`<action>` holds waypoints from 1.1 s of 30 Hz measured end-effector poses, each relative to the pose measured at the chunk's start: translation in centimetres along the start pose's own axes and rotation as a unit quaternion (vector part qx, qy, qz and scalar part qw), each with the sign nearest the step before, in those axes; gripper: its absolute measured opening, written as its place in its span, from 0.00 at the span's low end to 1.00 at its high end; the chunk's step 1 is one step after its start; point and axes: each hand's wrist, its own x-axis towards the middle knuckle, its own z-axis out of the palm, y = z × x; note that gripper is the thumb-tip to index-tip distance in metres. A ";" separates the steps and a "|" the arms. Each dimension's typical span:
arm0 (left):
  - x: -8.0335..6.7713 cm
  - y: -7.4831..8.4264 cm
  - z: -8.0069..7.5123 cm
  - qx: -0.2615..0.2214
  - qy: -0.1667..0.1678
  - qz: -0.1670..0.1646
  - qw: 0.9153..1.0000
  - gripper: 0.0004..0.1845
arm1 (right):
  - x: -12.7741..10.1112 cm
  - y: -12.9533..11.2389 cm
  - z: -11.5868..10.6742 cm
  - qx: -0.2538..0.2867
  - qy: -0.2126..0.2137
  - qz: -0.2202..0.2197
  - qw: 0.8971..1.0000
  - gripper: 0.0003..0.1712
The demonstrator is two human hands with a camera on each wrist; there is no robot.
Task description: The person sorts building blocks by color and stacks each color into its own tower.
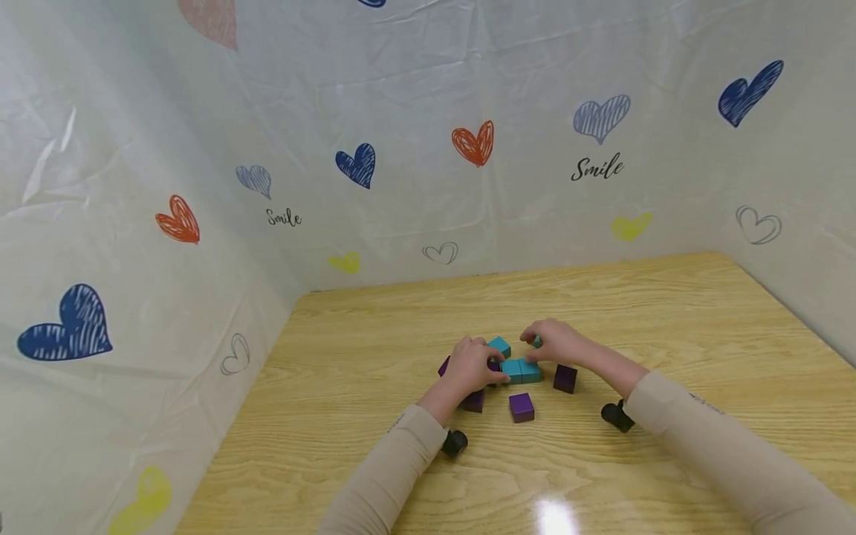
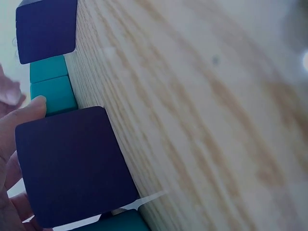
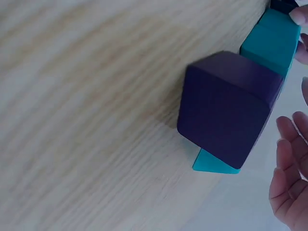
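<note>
My left hand (image 1: 471,365) pinches the near end of a short row of teal blocks, its thumb at the front of the left teal block (image 1: 511,370) and its index finger curving behind. A purple block (image 1: 493,366) shows between that thumb and finger. The right teal block (image 1: 530,371) sits flush against its neighbour. Over its right end hovers my right hand (image 1: 558,342), fingers loosely bent with nothing between them. Another teal block (image 1: 537,342) is partly hidden behind that hand. Behind the row lies a turned teal block (image 1: 498,345).
Loose purple blocks surround the row: one in front (image 1: 521,407), one to the right (image 1: 565,378), one beneath the left wrist (image 1: 472,401) and one mostly hidden at left (image 1: 443,365). The wooden table (image 1: 374,319) meets a heart-printed sheet (image 1: 401,223) at back and sides.
</note>
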 end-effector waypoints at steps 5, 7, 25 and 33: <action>0.0 0.0 0.0 0.002 -0.004 0.004 1.000 0.18 | 1.7 0.3 0.1 0.004 -0.005 -0.015 1.000 0.20; -0.1 0.1 0.1 0.000 -0.005 0.006 1.000 0.18 | 2.3 0.5 0.2 0.003 -0.016 -0.024 1.000 0.20; 0.1 0.0 0.3 -0.007 0.004 0.002 1.000 0.18 | 5.6 2.9 1.6 0.042 -0.061 -0.092 0.993 0.18; 0.1 0.0 0.2 -0.007 -0.005 -0.006 1.000 0.19 | 4.7 0.9 0.9 0.029 -0.062 -0.069 0.995 0.18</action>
